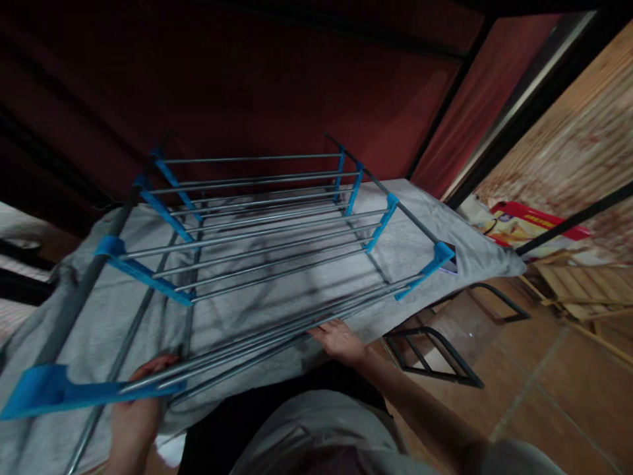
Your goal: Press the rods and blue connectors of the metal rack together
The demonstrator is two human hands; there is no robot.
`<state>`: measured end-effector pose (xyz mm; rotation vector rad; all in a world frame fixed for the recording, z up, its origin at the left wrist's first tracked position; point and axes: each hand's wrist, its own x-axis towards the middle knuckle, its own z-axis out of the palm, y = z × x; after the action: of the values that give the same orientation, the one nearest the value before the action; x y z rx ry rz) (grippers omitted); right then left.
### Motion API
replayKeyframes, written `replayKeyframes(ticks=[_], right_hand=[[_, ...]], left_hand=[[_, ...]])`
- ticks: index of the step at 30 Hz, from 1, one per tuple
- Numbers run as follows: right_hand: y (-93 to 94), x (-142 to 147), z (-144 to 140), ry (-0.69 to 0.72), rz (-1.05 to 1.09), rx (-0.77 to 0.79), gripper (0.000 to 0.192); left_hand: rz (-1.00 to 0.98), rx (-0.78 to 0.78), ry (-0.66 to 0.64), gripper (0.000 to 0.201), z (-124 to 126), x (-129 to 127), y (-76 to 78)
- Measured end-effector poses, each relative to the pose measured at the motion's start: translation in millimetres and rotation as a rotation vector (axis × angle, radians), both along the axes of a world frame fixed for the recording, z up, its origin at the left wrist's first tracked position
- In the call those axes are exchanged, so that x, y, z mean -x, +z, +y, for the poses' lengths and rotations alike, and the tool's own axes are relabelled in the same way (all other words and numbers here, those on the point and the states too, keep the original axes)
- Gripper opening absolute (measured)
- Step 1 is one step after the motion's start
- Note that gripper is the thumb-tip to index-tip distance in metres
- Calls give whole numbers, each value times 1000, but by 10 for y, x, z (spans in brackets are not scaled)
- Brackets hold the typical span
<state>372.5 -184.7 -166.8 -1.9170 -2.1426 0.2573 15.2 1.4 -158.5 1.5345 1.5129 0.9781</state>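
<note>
A rack of thin grey metal rods (277, 229) with blue plastic brackets lies across a grey cloth-covered surface (297, 290). My left hand (136, 412) is closed round the blue bracket (93, 394) at the near left end, its fingers passing behind the rods. Farther right, my right hand (340, 340) has its fingers closed on the near metal rods (257, 342). These rods run between the left bracket and another blue bracket (426, 269) at the right end. The fingertips of my right hand are partly hidden by the rods.
A dark rectangular item (449, 258) lies by the right bracket. Red panels (277, 86) in a dark frame stand behind the rack. At right are a red printed box (537, 221), dark metal frames (435, 359), a wooden slatted piece (583, 290) and tiled floor (558, 389).
</note>
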Motion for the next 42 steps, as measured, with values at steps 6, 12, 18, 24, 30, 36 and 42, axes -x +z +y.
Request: replayKeyframes(ticks=[6,12,18,24,30,36,42], right_hand=[[-113,54,-61,-19,13,-19,45],[-220,-77,-107,-92,-86,4,42],[-313,-351,-90,-123,-89,-42,39],[-350,-562,50,-148,21,-245,39],[-323,-437,180,-111,37,-302,38],[-348,-286,195,-83,87,-247,38],[-358,-245,214,-60,132,-211,38]], left_hand=[[-126,68,51,27,-11,5,-16],[-172,51,7,37,16,90,-165],[-182,25,13,40,31,120,-270],[-191,14,22,37,-2,109,-236],[-200,36,18,36,-8,114,-237],[-200,-25,34,27,-35,87,-237],[-208,-29,49,26,-69,128,-223]])
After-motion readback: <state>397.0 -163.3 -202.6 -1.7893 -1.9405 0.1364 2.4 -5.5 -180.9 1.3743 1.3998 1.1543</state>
